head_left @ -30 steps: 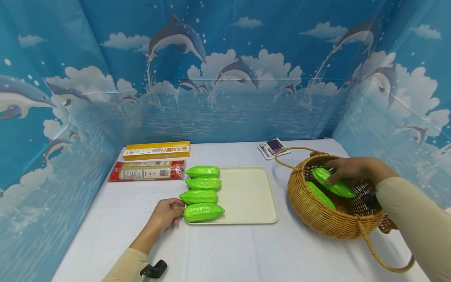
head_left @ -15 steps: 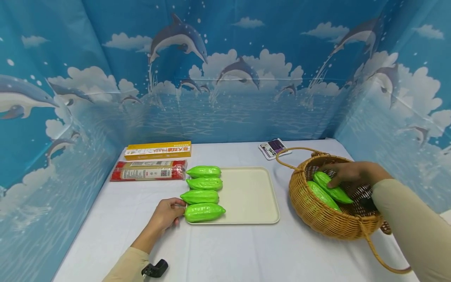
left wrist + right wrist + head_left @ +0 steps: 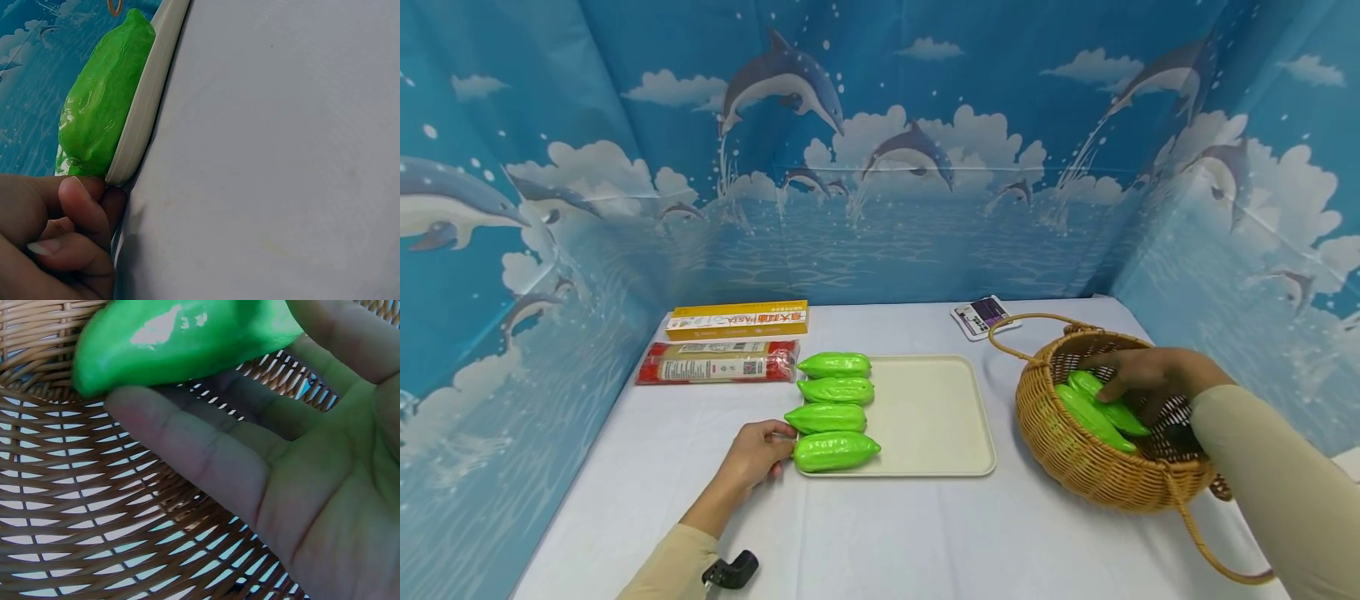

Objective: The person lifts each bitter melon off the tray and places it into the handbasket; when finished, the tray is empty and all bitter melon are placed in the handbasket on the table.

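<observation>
Several glossy green bitter melons [image 3: 837, 451], with pointed ends, lie side by side along the left part of a cream tray [image 3: 932, 417]. At the tray's near-left corner, my left hand [image 3: 751, 457] holds the rim with curled fingers; in the left wrist view the nearest melon sits just past the fingertips. Inside a wicker basket [image 3: 1075, 467] on the right lie two more bitter melons [image 3: 1093, 421]. My right hand [image 3: 1150, 375] reaches into that basket over the farther melon. Its fingers look straight in the right wrist view, close alongside a bitter melon [image 3: 181, 344].
A yellow pasta box [image 3: 737, 321] and a red-ended noodle pack [image 3: 718, 362] lie behind the tray at left. A small purple-and-white packet [image 3: 981, 317] sits at the back. One basket handle [image 3: 1213, 554] extends toward the front right; a dolphin-print curtain [image 3: 880, 233] encloses the table.
My right hand has lowered the bitter melon deeper into the basket, against the other one, which has shifted slightly to the right. My left hand stays at the tray's corner.
</observation>
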A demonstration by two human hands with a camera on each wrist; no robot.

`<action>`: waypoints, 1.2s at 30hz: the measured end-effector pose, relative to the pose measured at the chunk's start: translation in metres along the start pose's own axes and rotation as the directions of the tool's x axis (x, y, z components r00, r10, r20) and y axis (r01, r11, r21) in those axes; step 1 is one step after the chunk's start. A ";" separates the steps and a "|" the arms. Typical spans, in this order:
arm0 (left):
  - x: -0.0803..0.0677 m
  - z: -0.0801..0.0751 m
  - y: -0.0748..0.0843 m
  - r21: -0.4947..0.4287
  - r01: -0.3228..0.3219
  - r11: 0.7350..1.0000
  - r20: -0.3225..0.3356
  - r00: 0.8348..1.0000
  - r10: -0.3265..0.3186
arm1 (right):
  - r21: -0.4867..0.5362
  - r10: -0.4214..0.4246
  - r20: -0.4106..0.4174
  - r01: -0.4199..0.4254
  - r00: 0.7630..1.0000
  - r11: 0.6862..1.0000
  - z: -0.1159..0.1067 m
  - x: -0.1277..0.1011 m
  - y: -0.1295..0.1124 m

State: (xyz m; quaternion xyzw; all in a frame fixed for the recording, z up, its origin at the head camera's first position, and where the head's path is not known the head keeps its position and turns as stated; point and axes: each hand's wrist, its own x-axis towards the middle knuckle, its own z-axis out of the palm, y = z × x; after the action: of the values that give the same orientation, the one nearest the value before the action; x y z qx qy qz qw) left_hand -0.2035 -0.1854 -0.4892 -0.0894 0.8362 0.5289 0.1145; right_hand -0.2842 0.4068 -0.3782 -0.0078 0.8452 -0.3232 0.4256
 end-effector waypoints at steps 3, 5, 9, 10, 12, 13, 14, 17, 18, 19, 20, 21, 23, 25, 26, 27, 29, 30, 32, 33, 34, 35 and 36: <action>0.000 -0.001 0.000 0.006 0.007 1.000 -0.001 1.000 -0.007 | 0.006 -0.011 -0.014 0.011 1.000 1.000 0.002 -0.001 -0.004; 0.000 -0.003 0.001 0.012 0.009 1.000 -0.002 1.000 -0.009 | 0.009 -0.021 -0.021 0.021 1.000 1.000 0.003 -0.003 -0.009; 0.001 -0.005 0.003 0.022 0.009 1.000 -0.011 1.000 -0.008 | -0.052 -0.043 -0.035 0.042 0.998 0.998 0.003 -0.013 -0.024; 0.002 -0.005 0.003 0.023 0.010 1.000 -0.014 1.000 -0.009 | -0.076 -0.047 -0.037 0.044 0.998 0.996 0.003 -0.016 -0.028; 0.002 -0.006 0.004 0.023 0.011 1.000 -0.015 1.000 -0.011 | -0.124 -0.073 -0.035 0.068 0.997 0.990 0.002 -0.025 -0.037; 0.002 -0.006 0.003 0.021 0.009 1.000 -0.014 1.000 -0.009 | -0.144 -0.094 -0.037 0.088 0.995 0.986 0.001 -0.029 -0.041; 0.002 -0.006 0.003 0.021 0.011 1.000 -0.012 1.000 -0.011 | -0.159 -0.116 -0.043 0.108 0.992 0.981 0.001 -0.035 -0.045; 0.002 -0.006 0.002 0.022 0.014 1.000 -0.010 1.000 -0.014 | -0.192 -0.192 -0.081 0.174 0.978 0.966 0.002 -0.054 -0.056; 0.002 -0.006 0.002 0.020 0.015 1.000 -0.010 1.000 -0.015 | -0.205 -0.219 -0.112 0.193 0.969 0.959 0.004 -0.061 -0.059; 0.001 -0.006 0.002 0.020 0.015 1.000 -0.010 1.000 -0.014 | -0.215 -0.243 -0.148 0.208 0.959 0.954 0.006 -0.067 -0.062; 0.001 -0.005 0.002 0.018 0.014 1.000 -0.010 1.000 -0.013 | -0.225 -0.271 -0.185 0.227 0.945 0.947 0.009 -0.073 -0.066; 0.001 -0.005 0.002 0.017 0.013 1.000 -0.010 1.000 -0.012 | -0.236 -0.298 -0.223 0.245 0.928 0.940 0.012 -0.078 -0.069; 0.001 -0.005 0.002 0.013 0.008 1.000 -0.010 1.000 -0.008 | -0.258 -0.344 -0.312 0.270 0.885 0.928 0.021 -0.088 -0.075; 0.001 -0.005 0.001 0.009 0.002 1.000 -0.008 1.000 -0.002 | -0.266 -0.388 -0.378 0.303 0.840 0.915 0.031 -0.095 -0.079; 0.001 -0.005 0.001 0.009 0.000 1.000 -0.009 1.000 0.000 | -0.270 -0.408 -0.408 0.319 0.817 0.908 0.037 -0.098 -0.081; 0.001 -0.005 0.001 0.009 0.001 1.000 -0.011 1.000 -0.001 | -0.268 -0.419 -0.437 0.330 0.796 0.905 0.042 -0.100 -0.083; 0.000 -0.004 0.000 0.012 0.005 1.000 -0.015 1.000 -0.005 | -0.249 -0.445 -0.474 0.368 0.760 0.896 0.052 -0.102 -0.084; 0.000 -0.004 -0.001 0.013 0.007 1.000 -0.014 1.000 -0.007 | -0.239 -0.457 -0.490 0.390 0.743 0.889 0.058 -0.102 -0.085; 0.000 -0.002 -0.002 0.009 0.010 1.000 -0.010 1.000 -0.009 | -0.202 -0.459 -0.531 0.420 0.712 0.885 0.069 -0.101 -0.086; 0.000 -0.002 -0.002 0.006 0.010 1.000 -0.008 1.000 -0.009 | -0.181 -0.463 -0.553 0.443 0.693 0.878 0.074 -0.100 -0.086; 0.000 -0.001 -0.002 0.004 0.008 1.000 -0.005 1.000 -0.008 | -0.154 -0.461 -0.577 0.464 0.675 0.872 0.080 -0.099 -0.087; 0.000 0.000 -0.002 0.001 0.005 1.000 -0.001 1.000 -0.005 | -0.145 -0.468 -0.600 0.487 0.649 0.861 0.085 -0.098 -0.087; 0.000 0.000 -0.001 -0.002 0.003 1.000 0.002 1.000 -0.003 | -0.125 -0.468 -0.622 0.511 0.628 0.851 0.091 -0.097 -0.088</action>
State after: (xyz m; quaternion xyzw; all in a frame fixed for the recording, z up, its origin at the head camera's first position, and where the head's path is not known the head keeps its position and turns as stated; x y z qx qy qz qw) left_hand -0.2033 -0.1862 -0.4903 -0.0904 0.8354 0.5297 0.1160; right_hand -0.1800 0.3159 -0.2992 -0.1145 0.8924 -0.4363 0.0128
